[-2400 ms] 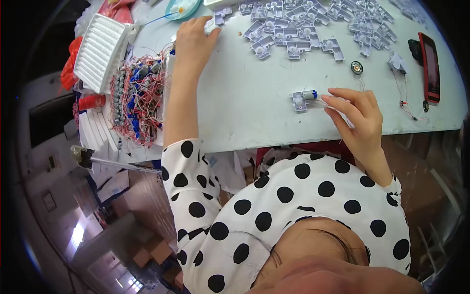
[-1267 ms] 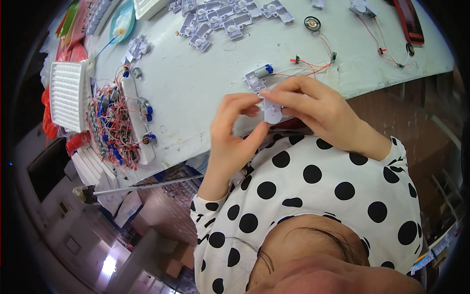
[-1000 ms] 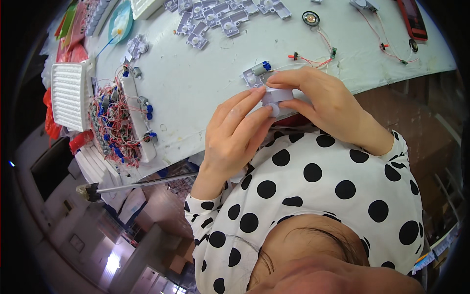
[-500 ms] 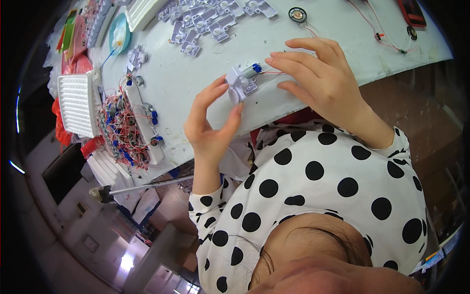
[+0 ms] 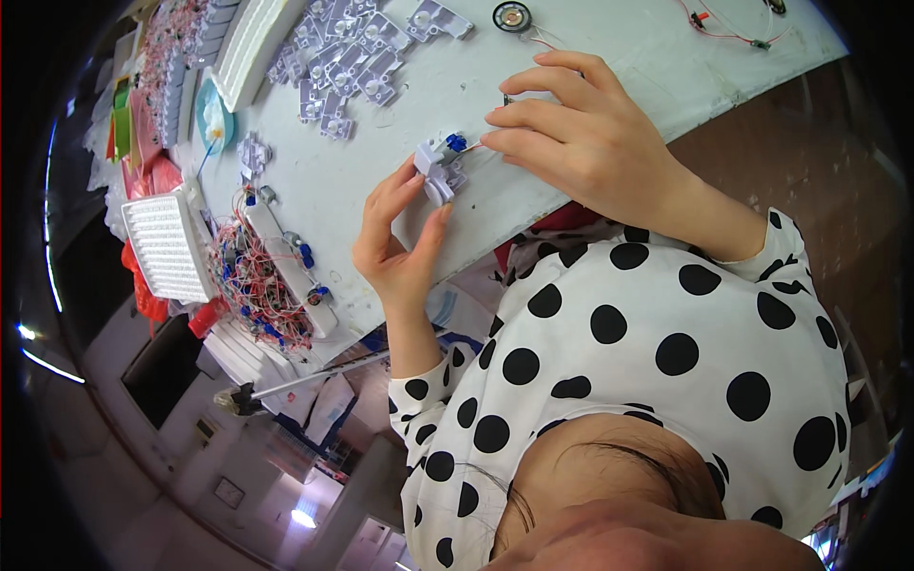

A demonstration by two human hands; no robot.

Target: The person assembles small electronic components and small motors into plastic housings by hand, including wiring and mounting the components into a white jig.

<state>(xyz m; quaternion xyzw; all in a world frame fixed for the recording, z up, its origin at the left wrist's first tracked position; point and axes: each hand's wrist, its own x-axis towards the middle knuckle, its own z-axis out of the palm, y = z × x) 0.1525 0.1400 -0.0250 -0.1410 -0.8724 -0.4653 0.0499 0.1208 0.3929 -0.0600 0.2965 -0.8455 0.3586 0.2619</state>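
Observation:
In my left hand (image 5: pixel 395 238) a pale lilac plastic housing (image 5: pixel 437 181) is held between thumb and fingers, above the white tabletop. A small motor with a blue end cap (image 5: pixel 455 143) sits at the housing's upper side. Thin wires (image 5: pixel 475 147) run from the motor to the fingertips of my right hand (image 5: pixel 581 133), which appear pinched on them. A small dark piece (image 5: pixel 506 99) shows between the right fingers; I cannot make out its kind. Beyond that hand lies a round speaker (image 5: pixel 512 16) with thin wires.
Several lilac housings (image 5: pixel 347 62) lie heaped at the far side, with a lone housing (image 5: pixel 253 155) further left. A tangle of wired motors (image 5: pixel 257 285) lies by a white strip (image 5: pixel 286 266). Left are a white ribbed tray (image 5: pixel 167 249) and a blue bowl (image 5: pixel 211 109).
The view has shifted, so the table's things sit differently in the picture. My right hand is nearer the motor end of the wires. The left hand still holds the housing.

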